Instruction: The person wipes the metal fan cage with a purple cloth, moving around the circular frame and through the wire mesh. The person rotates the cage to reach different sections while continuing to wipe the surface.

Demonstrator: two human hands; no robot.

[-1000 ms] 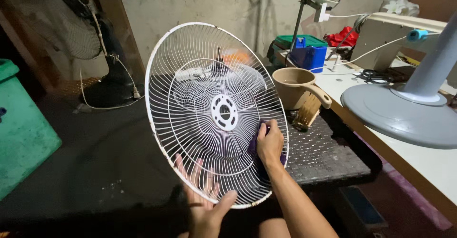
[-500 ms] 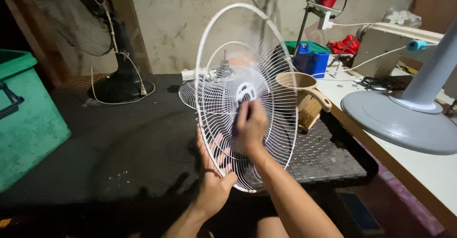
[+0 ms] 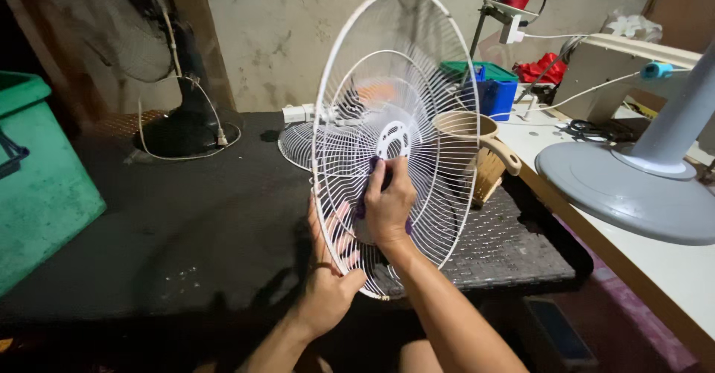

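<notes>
A dark table (image 3: 186,216) fills the middle of the view, with a green bin (image 3: 37,187) at its left end and a white bench (image 3: 670,269) to its right. On the bench stands a grey fan base (image 3: 625,187) with its pole rising out of view. At the far left corner of the table sits a black fan (image 3: 171,67) on a round foot.

Above the table, a white wire fan guard (image 3: 402,67) is held almost upright, turned partly edge-on. The left hand (image 3: 331,269) grips its lower rim, thumb on the near side and fingers spread behind the wires. The right hand (image 3: 389,201) presses a purple cloth (image 3: 366,190) against the wires just below the hub; its fingers are closed on the cloth.

Behind the guard a second guard (image 3: 298,146) seems to lie flat on the table, though it is mostly hidden. A tan dipper (image 3: 465,138) stands beside a brush (image 3: 488,172).
</notes>
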